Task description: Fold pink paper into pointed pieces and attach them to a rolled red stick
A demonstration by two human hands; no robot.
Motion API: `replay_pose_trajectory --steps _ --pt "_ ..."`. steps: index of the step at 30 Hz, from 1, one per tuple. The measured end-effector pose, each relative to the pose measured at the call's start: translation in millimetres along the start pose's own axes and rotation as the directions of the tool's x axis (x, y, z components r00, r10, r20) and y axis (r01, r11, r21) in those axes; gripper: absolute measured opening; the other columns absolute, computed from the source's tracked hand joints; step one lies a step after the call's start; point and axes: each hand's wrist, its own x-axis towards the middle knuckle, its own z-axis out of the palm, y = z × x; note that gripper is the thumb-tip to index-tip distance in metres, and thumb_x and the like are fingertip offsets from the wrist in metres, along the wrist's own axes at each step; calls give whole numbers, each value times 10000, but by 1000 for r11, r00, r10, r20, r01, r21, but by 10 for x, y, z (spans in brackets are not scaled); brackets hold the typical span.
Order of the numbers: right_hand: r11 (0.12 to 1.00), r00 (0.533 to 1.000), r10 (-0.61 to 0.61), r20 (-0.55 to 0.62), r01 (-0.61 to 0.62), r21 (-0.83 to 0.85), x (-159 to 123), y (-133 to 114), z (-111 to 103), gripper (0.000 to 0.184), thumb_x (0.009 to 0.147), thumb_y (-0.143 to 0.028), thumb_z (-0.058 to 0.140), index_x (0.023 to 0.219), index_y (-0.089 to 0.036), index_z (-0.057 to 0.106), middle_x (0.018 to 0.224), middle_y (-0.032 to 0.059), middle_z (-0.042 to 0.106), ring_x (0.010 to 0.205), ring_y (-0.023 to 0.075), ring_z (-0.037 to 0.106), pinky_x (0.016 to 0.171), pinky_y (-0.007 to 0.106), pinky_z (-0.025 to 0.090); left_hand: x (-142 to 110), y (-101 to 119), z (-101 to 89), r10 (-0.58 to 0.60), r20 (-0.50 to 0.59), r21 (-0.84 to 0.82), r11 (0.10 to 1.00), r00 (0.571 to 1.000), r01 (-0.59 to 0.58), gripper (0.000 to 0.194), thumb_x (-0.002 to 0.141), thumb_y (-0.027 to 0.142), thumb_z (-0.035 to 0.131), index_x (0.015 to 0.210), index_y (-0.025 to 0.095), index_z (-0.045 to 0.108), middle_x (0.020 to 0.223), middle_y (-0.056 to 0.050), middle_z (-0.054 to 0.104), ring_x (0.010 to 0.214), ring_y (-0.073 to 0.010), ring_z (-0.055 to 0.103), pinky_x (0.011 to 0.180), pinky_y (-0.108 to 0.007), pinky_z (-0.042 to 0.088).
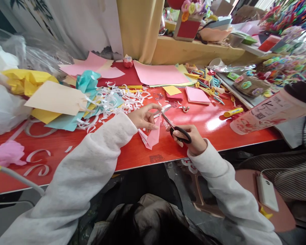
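Observation:
My left hand (143,117) pinches a folded pink paper piece (153,135) above the red table (214,124). My right hand (191,140) grips black-handled scissors (177,131), fingers through the loops. The blades point up and left, reaching the paper's upper edge near my left fingertips. A thin white paper strip (165,108) curls off near the blade tips. Both sleeves are white and fuzzy.
White paper shavings (117,98) and coloured sheets, teal, yellow, tan and pink, cover the table's left and back. Small pink and yellow squares (196,95), a yellow glue stick (233,112) and a printed cup (267,112) lie right. A person in stripes sits at right. A pink tissue flower (7,153) lies left.

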Motion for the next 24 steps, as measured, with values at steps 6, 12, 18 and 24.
replay_pose_trajectory --steps 6,12,18,24 --pt "997 995 80 53 -79 -28 -18 -13 -42 346 626 -374 703 804 -81 660 484 -36 486 323 28 360 336 204 213 -29 -22 -129 -15 115 66 998 993 7 650 591 93 712 1171 156 425 541 77 526 460 -78 533 487 -199 426" --pt "994 988 106 109 -105 -10 -39 -44 -40 358 657 -395 672 814 -73 660 491 -32 486 313 29 366 341 206 198 -32 10 -122 -28 157 111 994 987 10 622 605 74 674 1180 167 455 530 93 499 455 -55 505 474 -167 390" --pt "993 969 119 218 -116 -27 -38 -53 -73 487 687 -506 608 905 -72 638 550 -9 502 380 39 408 352 193 149 20 -69 -103 18 85 91 996 996 -26 671 609 103 683 1233 179 449 538 88 510 479 -59 517 495 -177 384" --pt "998 975 52 216 -55 8 -25 -45 18 578 663 -574 595 993 -99 607 684 41 550 558 99 511 372 180 317 -16 -8 -72 93 2 149 985 996 -92 599 683 115 618 1257 200 468 552 72 477 487 -51 435 483 -184 322"
